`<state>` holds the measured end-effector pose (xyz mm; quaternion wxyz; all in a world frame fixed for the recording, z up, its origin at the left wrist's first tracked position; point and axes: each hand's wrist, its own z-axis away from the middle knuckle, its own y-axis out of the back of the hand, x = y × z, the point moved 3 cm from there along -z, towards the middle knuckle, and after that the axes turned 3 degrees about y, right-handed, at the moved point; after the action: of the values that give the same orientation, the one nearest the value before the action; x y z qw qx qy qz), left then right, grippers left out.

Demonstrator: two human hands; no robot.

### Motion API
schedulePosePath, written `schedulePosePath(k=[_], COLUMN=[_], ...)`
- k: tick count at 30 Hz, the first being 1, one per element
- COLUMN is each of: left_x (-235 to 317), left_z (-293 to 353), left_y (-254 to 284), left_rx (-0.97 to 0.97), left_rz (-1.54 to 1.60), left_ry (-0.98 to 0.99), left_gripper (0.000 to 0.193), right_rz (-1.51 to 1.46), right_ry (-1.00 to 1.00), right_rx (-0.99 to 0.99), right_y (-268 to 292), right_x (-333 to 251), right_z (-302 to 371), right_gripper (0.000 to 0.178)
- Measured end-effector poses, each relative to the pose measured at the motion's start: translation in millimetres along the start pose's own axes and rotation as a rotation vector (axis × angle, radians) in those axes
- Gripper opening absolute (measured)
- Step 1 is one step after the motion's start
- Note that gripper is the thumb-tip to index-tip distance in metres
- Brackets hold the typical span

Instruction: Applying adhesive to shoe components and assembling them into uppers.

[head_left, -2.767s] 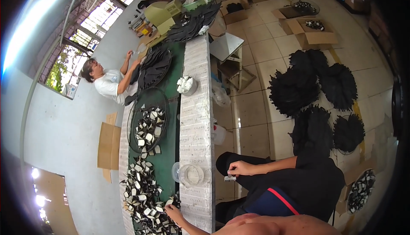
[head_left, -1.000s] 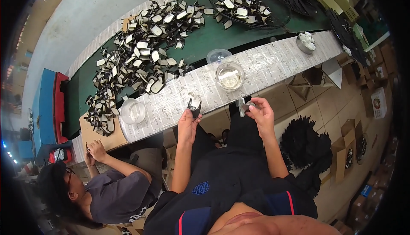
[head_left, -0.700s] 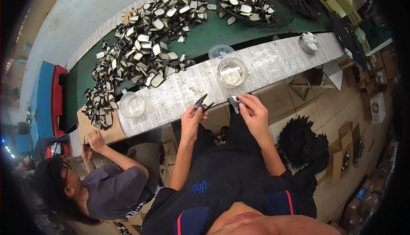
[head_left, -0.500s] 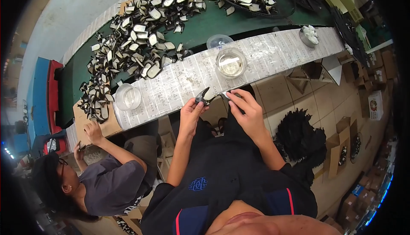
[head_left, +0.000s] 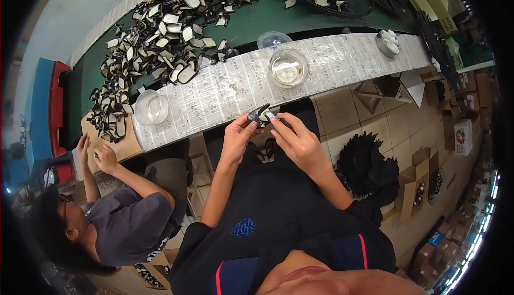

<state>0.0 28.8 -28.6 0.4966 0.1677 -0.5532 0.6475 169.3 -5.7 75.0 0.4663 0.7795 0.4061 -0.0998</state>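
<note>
My left hand (head_left: pixel 236 138) is closed round a small black curved piece (head_left: pixel 256 116) with a pointed end, a little in front of the bench edge. It resembles the black pieces with cream-white faces heaped on the bench. My right hand (head_left: pixel 297 140) pinches a small white pad (head_left: pixel 269 115) between thumb and fingers. The pad touches or nearly touches the black piece; which, I cannot tell. Beyond my hands, a clear round tub (head_left: pixel 289 69) with some clear liquid stands on the paper-covered bench strip (head_left: pixel 225 88).
A large heap of black-and-white pieces (head_left: pixel 171 27) covers the green bench top (head_left: pixel 251 13). Another clear tub (head_left: pixel 152 107) stands at left, and a bowl of white pads (head_left: pixel 387 43) at right. A co-worker (head_left: pixel 128 214) sits at my left. Black strips (head_left: pixel 367 166) hang at my right.
My right hand has come left, bringing the white pad up to the black piece. The left hand still holds the piece. The co-worker's hands have shifted, and the whole view has moved slightly.
</note>
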Motion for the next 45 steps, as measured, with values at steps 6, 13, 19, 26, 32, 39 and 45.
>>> schedulePosePath(k=[6,13,19,26,32,39,45], left_x=[-4,-1,1,-1,-7,-5,-3], left_z=[-2,-1,2,3,1,2,3], left_y=[1,-7,-6,-7,-2,-9,-13], left_rx=[-0.018,-0.018,-0.04,-0.057,-0.023,-0.036,-0.042], left_rz=[-0.01,-0.012,-0.013,-0.047,-0.038,-0.056,-0.087], left_ry=[0.006,0.001,0.013,-0.007,0.006,0.001,0.0], left_gripper=[0.023,0.023,0.022,0.022,0.023,0.025,0.026], right_rz=[0.009,-0.015,-0.139,-0.181,-0.256,-0.145,-0.186], right_ry=[0.026,-0.001,-0.089,-0.085,-0.165,-0.136,-0.123], right_rx=[-0.013,-0.052,-0.023,0.033,0.068,0.033,-0.043], right_y=[-3,-3,-1,10,23,21,14], right_x=[-1,1,3,4,0,9,10], right_z=[0,1,3,3,2,-3,-2], right_gripper=[0.032,0.032,0.03,0.029,0.026,0.026,0.029])
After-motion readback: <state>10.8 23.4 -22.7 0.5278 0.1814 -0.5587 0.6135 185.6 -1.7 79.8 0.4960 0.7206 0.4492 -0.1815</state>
